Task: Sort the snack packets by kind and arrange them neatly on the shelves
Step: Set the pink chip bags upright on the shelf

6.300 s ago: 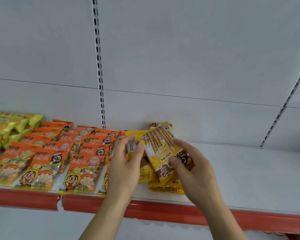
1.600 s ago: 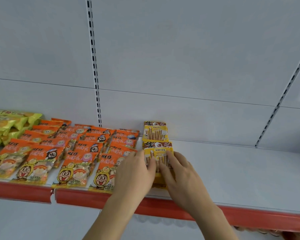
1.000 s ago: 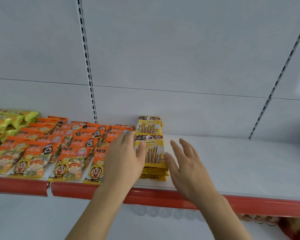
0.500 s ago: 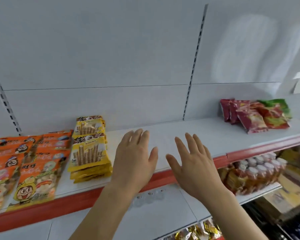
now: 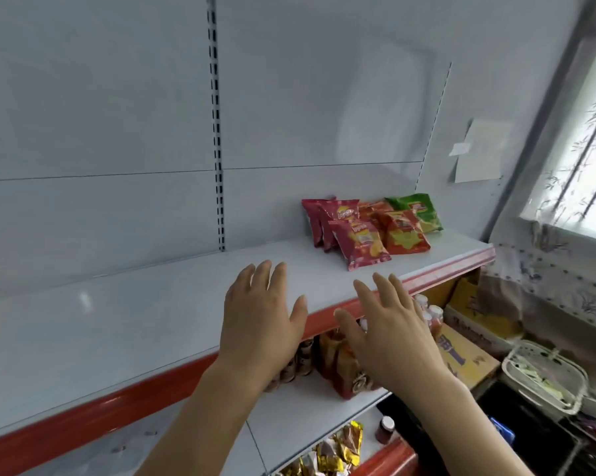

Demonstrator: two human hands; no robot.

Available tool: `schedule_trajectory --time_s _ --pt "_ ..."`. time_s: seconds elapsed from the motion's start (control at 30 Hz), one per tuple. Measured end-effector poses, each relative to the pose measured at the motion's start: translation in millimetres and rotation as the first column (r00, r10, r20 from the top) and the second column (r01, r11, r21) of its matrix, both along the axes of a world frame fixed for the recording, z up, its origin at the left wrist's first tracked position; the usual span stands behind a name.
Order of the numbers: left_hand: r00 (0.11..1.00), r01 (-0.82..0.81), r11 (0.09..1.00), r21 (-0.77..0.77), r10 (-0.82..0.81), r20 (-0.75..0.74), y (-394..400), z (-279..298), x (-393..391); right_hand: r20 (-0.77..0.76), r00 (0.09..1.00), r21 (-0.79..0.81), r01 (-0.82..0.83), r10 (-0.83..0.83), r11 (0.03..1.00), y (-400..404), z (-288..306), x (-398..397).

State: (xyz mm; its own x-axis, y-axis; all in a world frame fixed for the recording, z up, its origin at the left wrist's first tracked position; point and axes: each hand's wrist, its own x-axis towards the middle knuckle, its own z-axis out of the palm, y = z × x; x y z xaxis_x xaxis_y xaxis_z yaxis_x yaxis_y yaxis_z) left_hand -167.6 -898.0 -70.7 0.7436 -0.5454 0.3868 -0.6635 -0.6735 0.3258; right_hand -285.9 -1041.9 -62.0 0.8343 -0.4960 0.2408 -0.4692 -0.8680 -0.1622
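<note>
Both of my hands hover palm-down over the front of the white shelf (image 5: 124,324) with its red edge strip. My left hand (image 5: 260,321) is open and holds nothing. My right hand (image 5: 389,324) is open too, fingers spread, just past the red edge. Further right on the same shelf lies a loose heap of chip packets: dark red ones (image 5: 355,243), an orange-red one (image 5: 405,233) and a green one (image 5: 417,211). The packets lie well beyond my fingertips, apart from both hands.
The shelf below holds brown packets (image 5: 344,369) and small bottles (image 5: 430,314). Yellow packets (image 5: 338,448) sit on a lower shelf. Cardboard boxes (image 5: 472,341) and a white basket (image 5: 544,379) stand on the floor at right, under a window.
My view has swung right; the orange and yellow wafer packets at left have left the frame. Both hands let go of the wafer stack and moved right, open, toward the chip packets.
</note>
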Motion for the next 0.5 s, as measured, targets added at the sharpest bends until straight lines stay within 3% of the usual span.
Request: schedule_trajectory --time_s 0.33,0.5 --pt "0.999 0.022 0.999 0.043 -0.020 -0.040 -137 -6 43 0.022 1.000 0.103 0.020 -0.022 0.994 -130 -17 53" --pt "0.985 0.001 1.000 0.014 0.002 -0.172 -198 -8 79 0.008 1.000 0.115 -0.009 0.008 0.993 -182 -25 101"
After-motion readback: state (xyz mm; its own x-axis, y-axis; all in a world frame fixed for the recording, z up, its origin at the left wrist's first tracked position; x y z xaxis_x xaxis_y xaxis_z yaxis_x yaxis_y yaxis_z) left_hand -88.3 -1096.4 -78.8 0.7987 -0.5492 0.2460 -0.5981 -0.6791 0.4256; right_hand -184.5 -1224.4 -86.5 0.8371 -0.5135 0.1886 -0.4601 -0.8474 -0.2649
